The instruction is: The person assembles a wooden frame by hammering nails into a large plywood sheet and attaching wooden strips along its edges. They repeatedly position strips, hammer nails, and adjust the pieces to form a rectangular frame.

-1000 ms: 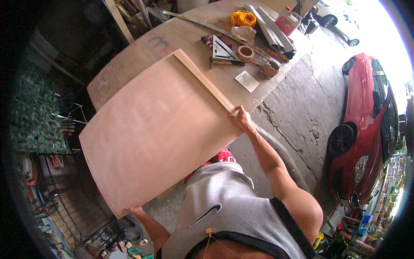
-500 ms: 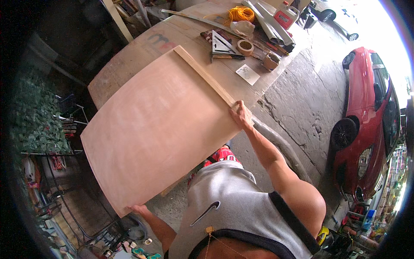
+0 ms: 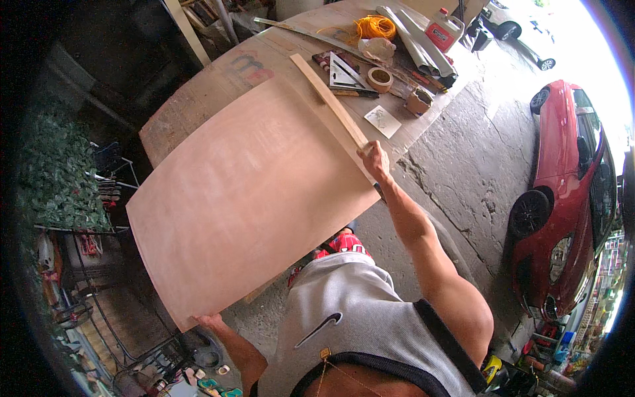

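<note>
Cracked grey concrete floor [image 3: 450,172] spreads through the workshop where I'm standing, with daylight pouring in at the right. Nearest is the worker's light-grey, dark-trimmed sleeveless top [image 3: 357,284], arms spread wide. The left hand [image 3: 208,321] grips the near left corner of a broad, pinkish-tan, rectangular wooden sheet [image 3: 245,205], which lies over the near side of a large, worn wooden desk [image 3: 178,116]. Farther up, the right hand [image 3: 376,162] is closed around the near end of a long, narrow, pale wooden strip [image 3: 331,102]. That strip slants along the sheet's right side, its far end over the desk; whether it touches what lies below, I can't tell.

Past it sit a small white card [image 3: 382,122] with a sketch, a brown block-shaped object [image 3: 419,101], a roll of tan tape [image 3: 388,82] and a silver-grey triangular square [image 3: 340,80]. Behind those come a crumpled plastic bag [image 3: 377,48], a coil of bright orange cord [image 3: 375,28] and a white jug with a red label [image 3: 443,30]. Beyond the desk stands a shiny red car [image 3: 561,159], and farther off a white car [image 3: 534,41].
</note>
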A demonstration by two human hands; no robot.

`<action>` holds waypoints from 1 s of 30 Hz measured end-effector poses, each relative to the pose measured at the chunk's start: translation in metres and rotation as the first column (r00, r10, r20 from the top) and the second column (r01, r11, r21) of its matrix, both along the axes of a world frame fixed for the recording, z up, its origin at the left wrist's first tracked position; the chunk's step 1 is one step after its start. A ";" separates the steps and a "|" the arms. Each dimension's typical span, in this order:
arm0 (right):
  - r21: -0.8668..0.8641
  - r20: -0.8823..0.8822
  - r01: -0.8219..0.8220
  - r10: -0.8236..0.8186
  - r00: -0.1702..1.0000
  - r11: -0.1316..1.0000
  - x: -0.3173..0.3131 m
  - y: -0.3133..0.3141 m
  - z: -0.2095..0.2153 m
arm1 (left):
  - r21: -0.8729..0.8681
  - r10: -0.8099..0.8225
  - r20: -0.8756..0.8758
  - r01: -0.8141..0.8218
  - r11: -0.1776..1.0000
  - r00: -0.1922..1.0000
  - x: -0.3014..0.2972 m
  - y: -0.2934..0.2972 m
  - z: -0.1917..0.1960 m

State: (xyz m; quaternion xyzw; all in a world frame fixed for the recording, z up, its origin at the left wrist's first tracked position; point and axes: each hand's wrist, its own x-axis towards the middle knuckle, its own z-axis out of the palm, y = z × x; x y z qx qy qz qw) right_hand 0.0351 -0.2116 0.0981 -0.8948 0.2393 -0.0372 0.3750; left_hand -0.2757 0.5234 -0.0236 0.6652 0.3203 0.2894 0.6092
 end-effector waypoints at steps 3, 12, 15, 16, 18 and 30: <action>-0.102 -0.011 -0.028 0.027 1.000 0.994 0.020 -0.008 -0.004 | 0.418 -0.053 -0.188 0.129 0.899 0.981 -0.005 0.004 0.001; -0.377 0.136 -0.036 0.094 0.986 0.925 -0.070 0.011 -0.015 | 0.882 -0.078 -0.258 0.268 0.387 0.963 -0.024 0.024 -0.006; -0.353 0.224 0.240 -0.168 0.960 0.904 -0.123 0.020 -0.022 | 0.685 -0.033 -0.321 0.255 0.683 0.947 -0.022 0.015 0.005; -0.407 0.257 0.308 -0.216 0.942 0.860 -0.137 0.023 -0.027 | 0.625 -0.040 -0.294 0.224 0.748 0.955 -0.020 0.011 0.010; -0.115 0.079 0.281 -0.273 0.959 0.953 -0.149 0.027 -0.036 | 0.479 -0.067 -0.215 0.165 0.862 0.974 -0.014 0.005 0.020; 0.886 -0.218 0.350 -0.396 0.892 0.302 -0.129 0.040 -0.025 | 0.424 0.143 -0.747 0.299 0.855 0.649 -0.023 -0.017 0.048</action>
